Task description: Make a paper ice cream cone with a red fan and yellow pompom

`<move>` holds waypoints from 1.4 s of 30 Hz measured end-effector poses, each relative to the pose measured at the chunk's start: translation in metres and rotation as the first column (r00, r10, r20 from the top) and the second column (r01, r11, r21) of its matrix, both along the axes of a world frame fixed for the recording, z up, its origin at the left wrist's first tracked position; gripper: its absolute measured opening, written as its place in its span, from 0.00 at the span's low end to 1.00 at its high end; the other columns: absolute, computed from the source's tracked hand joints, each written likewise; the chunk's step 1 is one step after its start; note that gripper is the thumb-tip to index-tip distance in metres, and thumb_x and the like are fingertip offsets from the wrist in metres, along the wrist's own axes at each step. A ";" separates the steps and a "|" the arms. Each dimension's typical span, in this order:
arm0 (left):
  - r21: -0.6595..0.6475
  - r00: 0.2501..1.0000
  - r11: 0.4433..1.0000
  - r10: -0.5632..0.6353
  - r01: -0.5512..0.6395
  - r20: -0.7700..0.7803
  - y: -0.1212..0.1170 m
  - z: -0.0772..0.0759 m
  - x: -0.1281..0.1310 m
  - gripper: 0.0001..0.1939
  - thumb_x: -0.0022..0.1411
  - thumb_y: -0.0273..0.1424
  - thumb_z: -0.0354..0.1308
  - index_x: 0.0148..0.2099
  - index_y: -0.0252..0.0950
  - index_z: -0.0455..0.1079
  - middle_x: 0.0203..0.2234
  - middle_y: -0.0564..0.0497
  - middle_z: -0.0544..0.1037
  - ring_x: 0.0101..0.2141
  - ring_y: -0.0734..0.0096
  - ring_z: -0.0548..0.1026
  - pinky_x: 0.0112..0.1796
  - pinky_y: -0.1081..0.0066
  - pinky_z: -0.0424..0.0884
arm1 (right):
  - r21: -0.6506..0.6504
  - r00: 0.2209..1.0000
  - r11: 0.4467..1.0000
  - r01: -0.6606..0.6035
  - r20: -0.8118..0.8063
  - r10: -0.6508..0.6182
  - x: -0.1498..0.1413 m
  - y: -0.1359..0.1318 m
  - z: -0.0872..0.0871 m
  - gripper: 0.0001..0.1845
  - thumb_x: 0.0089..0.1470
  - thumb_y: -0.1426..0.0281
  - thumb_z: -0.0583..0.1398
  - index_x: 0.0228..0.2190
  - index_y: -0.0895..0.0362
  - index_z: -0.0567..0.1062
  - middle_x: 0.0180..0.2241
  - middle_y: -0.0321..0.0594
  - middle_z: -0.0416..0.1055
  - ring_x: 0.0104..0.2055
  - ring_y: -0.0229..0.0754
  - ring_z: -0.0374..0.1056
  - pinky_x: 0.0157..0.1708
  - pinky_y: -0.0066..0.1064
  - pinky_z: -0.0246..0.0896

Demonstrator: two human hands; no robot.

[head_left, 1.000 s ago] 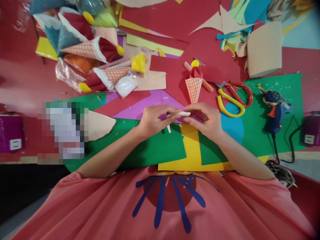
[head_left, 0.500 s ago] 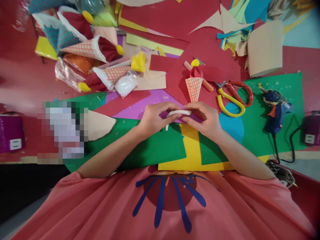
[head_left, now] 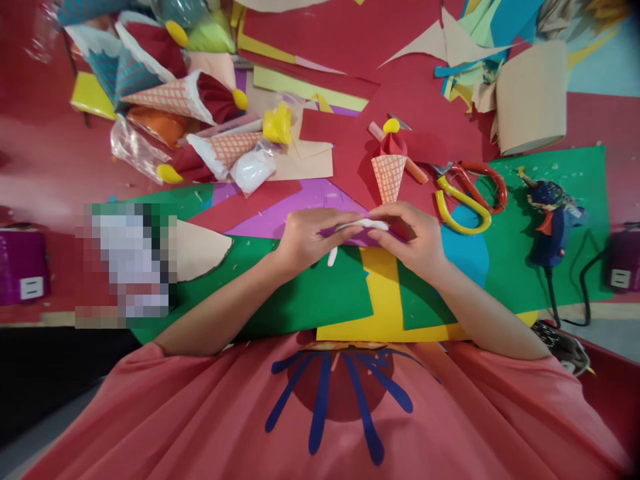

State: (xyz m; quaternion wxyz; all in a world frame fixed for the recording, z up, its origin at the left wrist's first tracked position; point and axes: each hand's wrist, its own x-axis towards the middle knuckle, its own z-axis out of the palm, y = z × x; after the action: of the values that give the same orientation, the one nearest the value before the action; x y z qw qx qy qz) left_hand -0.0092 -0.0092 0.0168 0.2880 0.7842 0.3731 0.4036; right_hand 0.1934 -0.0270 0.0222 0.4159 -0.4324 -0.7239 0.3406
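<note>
A thin, soft white roll of what looks like modelling clay (head_left: 376, 225) is held between my two hands above the mat. My left hand (head_left: 307, 235) pinches it with thumb and fingers, and a loose end dangles below the fingers. Closed on the right part of the roll, my right hand (head_left: 417, 239) has its fingertips close to those of the left. Just beyond my hands lies a small checked paper cone (head_left: 388, 175) with a red folded top and a yellow ball.
Scissors (head_left: 467, 193) and a blue glue gun (head_left: 550, 227) with its cord lie to the right. Several larger cones (head_left: 170, 100) and a bag of white clay (head_left: 253, 167) are at the upper left. A beige paper cup shape (head_left: 531, 100) stands among scraps at the upper right.
The white roll has lengthened: its dangling end hangs lower and its right end reaches further right. My hands have shifted only slightly.
</note>
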 end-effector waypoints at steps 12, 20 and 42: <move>-0.078 0.999 0.997 0.019 -0.021 -0.027 0.000 -0.001 0.000 0.14 0.60 0.41 0.63 0.41 0.36 0.78 0.32 0.51 0.84 0.31 0.77 0.82 0.34 0.81 0.75 | 0.051 0.999 0.999 -0.017 0.049 0.015 0.000 0.002 0.000 0.04 0.57 0.69 0.61 0.37 0.54 0.75 0.33 0.37 0.77 0.33 0.37 0.72 0.33 0.29 0.69; 0.077 0.998 0.997 -0.012 0.017 -0.055 0.000 0.001 0.002 0.08 0.64 0.34 0.60 0.37 0.36 0.77 0.31 0.52 0.84 0.30 0.76 0.82 0.33 0.80 0.75 | 0.083 0.995 0.994 -0.068 0.073 0.062 0.001 0.005 -0.001 0.05 0.60 0.67 0.59 0.35 0.55 0.75 0.32 0.38 0.76 0.35 0.38 0.72 0.35 0.31 0.67; 0.068 0.996 0.996 -0.056 0.051 0.066 0.004 -0.004 0.003 0.08 0.62 0.34 0.62 0.39 0.35 0.75 0.29 0.52 0.82 0.29 0.78 0.76 0.32 0.77 0.70 | -0.016 0.998 1.000 0.002 -0.064 -0.003 0.002 0.002 0.002 0.04 0.56 0.67 0.64 0.33 0.55 0.78 0.30 0.35 0.78 0.30 0.34 0.73 0.30 0.26 0.69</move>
State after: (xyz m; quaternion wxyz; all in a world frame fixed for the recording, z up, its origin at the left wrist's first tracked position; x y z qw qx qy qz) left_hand -0.0062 -0.0056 0.0133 0.2850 0.7890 0.3284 0.4341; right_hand 0.1956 -0.0247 0.0245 0.4360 -0.4256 -0.7068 0.3595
